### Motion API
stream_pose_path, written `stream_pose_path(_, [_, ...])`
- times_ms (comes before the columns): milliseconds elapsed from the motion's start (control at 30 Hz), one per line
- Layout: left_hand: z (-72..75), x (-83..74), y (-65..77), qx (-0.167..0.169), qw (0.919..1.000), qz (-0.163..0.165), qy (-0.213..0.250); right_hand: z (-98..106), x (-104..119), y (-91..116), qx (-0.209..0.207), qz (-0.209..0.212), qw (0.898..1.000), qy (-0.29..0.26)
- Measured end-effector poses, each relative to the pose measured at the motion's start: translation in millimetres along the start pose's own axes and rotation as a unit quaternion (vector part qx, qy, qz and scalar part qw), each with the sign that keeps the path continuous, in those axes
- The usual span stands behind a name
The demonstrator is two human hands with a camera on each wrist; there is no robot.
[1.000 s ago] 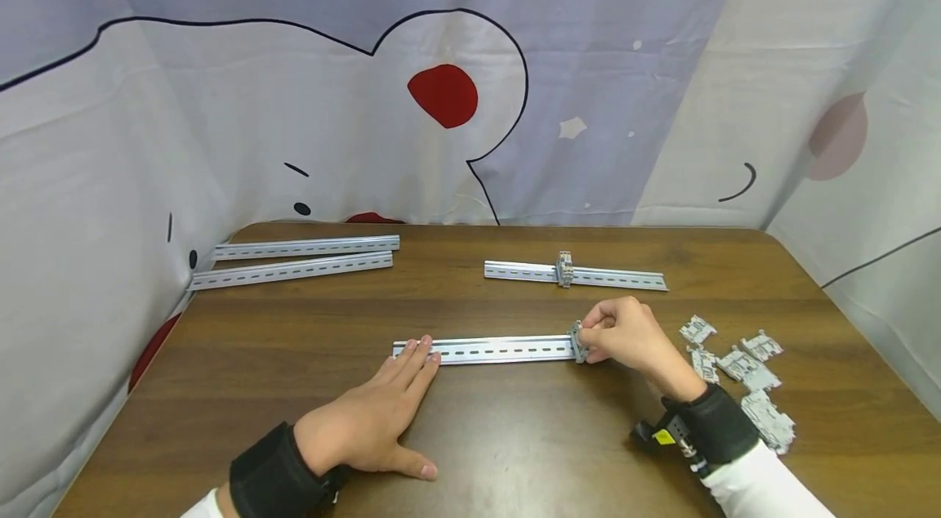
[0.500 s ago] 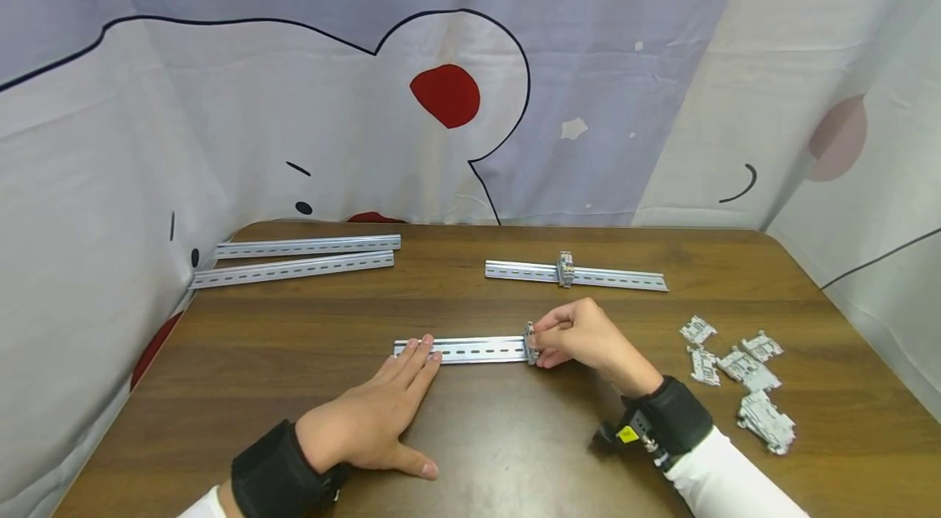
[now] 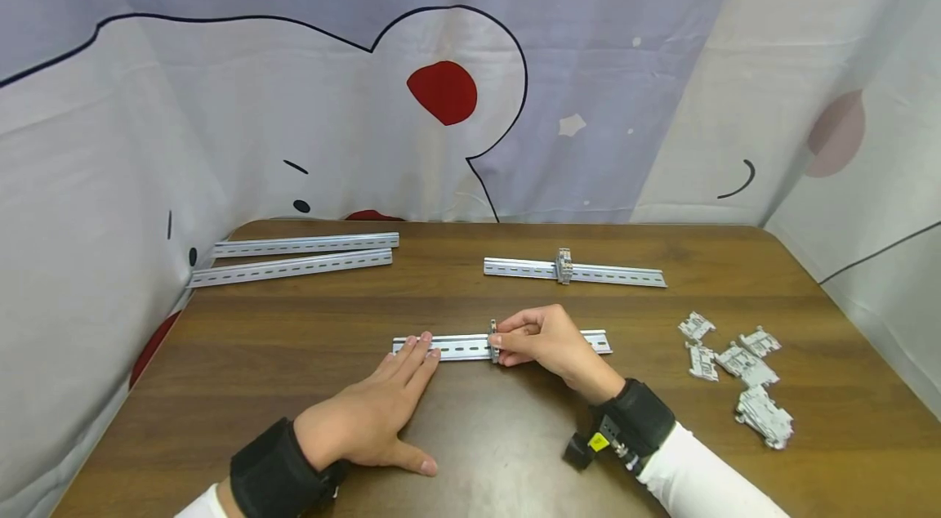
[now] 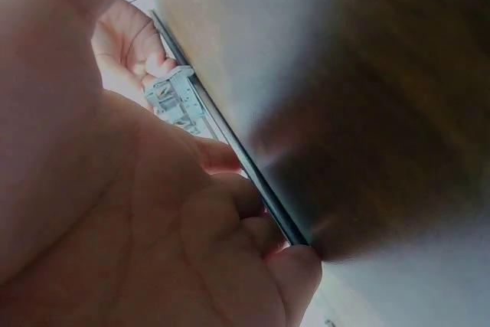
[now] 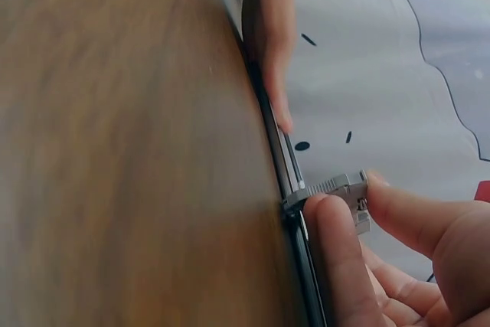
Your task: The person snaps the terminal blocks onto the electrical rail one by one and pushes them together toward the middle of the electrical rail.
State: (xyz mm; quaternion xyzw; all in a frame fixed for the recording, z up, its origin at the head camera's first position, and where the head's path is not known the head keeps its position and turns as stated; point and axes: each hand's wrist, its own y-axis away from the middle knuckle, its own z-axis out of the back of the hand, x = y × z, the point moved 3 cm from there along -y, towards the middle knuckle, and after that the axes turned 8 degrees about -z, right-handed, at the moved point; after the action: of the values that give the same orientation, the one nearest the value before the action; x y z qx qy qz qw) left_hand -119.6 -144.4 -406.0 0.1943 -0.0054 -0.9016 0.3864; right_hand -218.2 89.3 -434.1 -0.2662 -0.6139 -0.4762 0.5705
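Note:
A slotted metal DIN rail lies crosswise in the middle of the wooden table. My left hand rests flat, its straight fingers pressing on the rail's left end and the thumb spread on the tabletop. Between thumb and fingers, my right hand pinches a thin grey terminal block, which stands upright across the rail. In the right wrist view, the foot of the terminal block sits on the rail's edges. From the left wrist, the terminal block shows beyond the left fingers. Part of the rail is hidden behind the right hand.
Farther back lies another rail with terminal blocks mounted near its middle. Two bare rails lie at the back left. Several loose terminal blocks are scattered on the right. A printed curtain hangs behind the table.
My right hand has slid the terminal block leftward along the rail, from near its right end to about its middle, uncovering the right end. The left hand has stayed in place.

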Motion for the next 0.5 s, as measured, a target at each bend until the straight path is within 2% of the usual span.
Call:
stream_pose_path(267, [2.0,0.8,-1.8,0.001,1.0,-0.001,0.003,-2.4,-0.8,-1.4,-0.003,0.003,1.0,0.006])
stream_pose_path(500, [-0.6,1.8,-0.6,-0.008,1.0,0.004,-0.001,0.6,8.8,3.2,0.028,0.008,0.999,0.032])
